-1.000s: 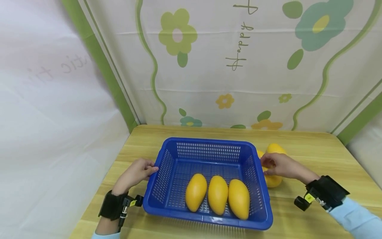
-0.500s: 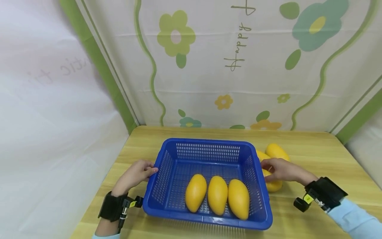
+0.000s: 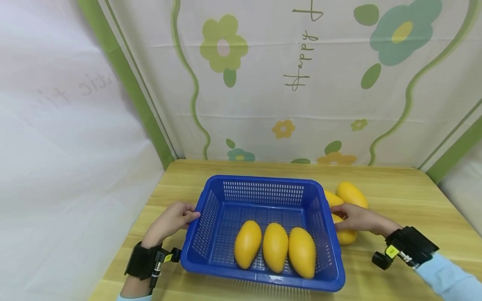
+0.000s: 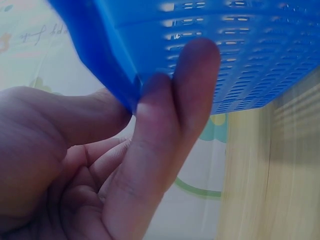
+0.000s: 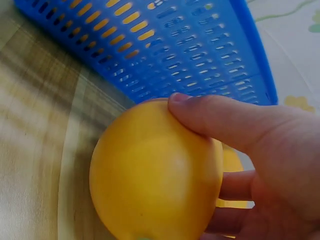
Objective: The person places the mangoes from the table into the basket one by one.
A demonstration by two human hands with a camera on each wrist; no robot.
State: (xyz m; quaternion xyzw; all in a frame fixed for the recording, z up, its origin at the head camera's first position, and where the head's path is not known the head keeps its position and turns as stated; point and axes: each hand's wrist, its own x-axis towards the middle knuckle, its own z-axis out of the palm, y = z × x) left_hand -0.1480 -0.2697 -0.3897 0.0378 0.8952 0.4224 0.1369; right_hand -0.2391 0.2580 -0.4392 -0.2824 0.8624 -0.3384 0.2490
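Note:
In the head view a blue plastic basket (image 3: 263, 278) with slotted walls holds three yellow mangoes (image 3: 275, 247) side by side near its front. My left hand (image 3: 171, 219) pinches the basket's left rim, thumb on the rim and fingers against the outer wall, as the left wrist view shows. Just outside the right wall, my right hand (image 3: 357, 217) grips another mango (image 5: 145, 175), its thumb on top and fingers around the far side. Two more mangoes lie behind that hand: one at the back (image 3: 352, 195), the other (image 3: 332, 198) partly hidden by the basket and hand.
The wooden table (image 3: 406, 200) extends to both sides of the basket. A white cloth (image 3: 256, 96) printed with flowers hangs behind the table, and a plain white one (image 3: 75, 175) hangs on the left. Both wrists carry black straps with small cameras.
My right hand and the mango under it have shifted slightly toward the front. The back mango has moved a little to the right. My left hand and the basket have stayed in place.

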